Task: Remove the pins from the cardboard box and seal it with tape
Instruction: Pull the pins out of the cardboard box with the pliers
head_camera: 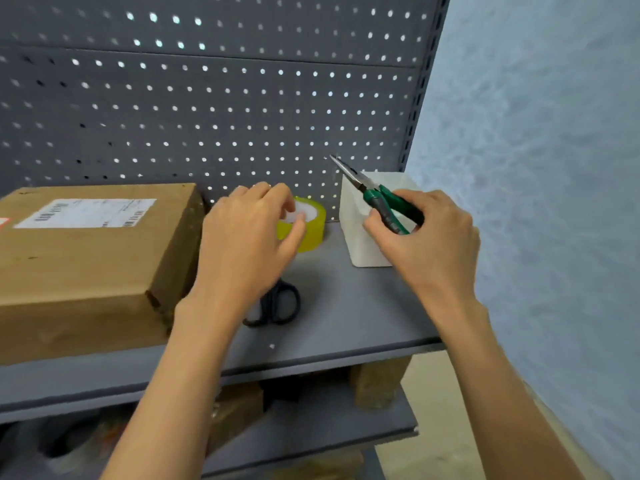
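A brown cardboard box (pixel 86 258) with a white shipping label lies on the grey shelf (pixel 346 317) at the left. Beside it stands a yellowish roll of tape (pixel 313 225). My left hand (pixel 249 237) hovers over the roll, its fingers curled round the roll's top edge and thumb on its near side. My right hand (pixel 433 237) grips green-handled needle-nose pliers (pixel 377 199), whose tips point up and to the left in front of a white container (pixel 360 237). No pins are visible on the box.
Black-handled scissors (pixel 277 303) lie on the shelf under my left wrist. A dark pegboard (pixel 207 98) backs the shelf. A pale blue wall (pixel 536 168) stands to the right. Lower shelves hold brown boxes (pixel 377 386).
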The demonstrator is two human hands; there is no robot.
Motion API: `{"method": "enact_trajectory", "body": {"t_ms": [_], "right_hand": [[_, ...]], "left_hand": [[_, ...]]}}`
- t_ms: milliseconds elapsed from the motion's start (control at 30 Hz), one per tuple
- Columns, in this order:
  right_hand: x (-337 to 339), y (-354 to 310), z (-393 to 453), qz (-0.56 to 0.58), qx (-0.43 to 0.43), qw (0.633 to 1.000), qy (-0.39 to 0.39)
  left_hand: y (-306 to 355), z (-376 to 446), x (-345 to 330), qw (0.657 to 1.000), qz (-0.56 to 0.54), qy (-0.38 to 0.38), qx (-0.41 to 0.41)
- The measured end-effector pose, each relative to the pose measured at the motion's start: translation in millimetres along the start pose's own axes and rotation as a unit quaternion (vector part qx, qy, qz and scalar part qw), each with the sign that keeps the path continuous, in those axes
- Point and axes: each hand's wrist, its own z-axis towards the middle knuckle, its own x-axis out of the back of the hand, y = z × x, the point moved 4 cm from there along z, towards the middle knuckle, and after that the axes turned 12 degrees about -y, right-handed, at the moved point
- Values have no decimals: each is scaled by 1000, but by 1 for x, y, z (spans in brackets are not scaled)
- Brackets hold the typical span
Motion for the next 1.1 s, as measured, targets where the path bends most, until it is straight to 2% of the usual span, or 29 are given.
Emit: {"method": "enact_trajectory", "body": {"t_ms": [200,500,800,1100], "right_hand": [[24,55,24,-7,-17,1000,-14],[23,90,51,-22,-36,998,-45],[5,99,68,-70,-26,995,-60],[5,95,68,-46,-16,997,-60]], "left_hand": [[44,18,-23,1000,-12,0,4],[59,42,-39,999,-20,-22,28],[54,54,-46,999,-9,-40,35],[49,57,-48,998,-12,-39,53]]}}
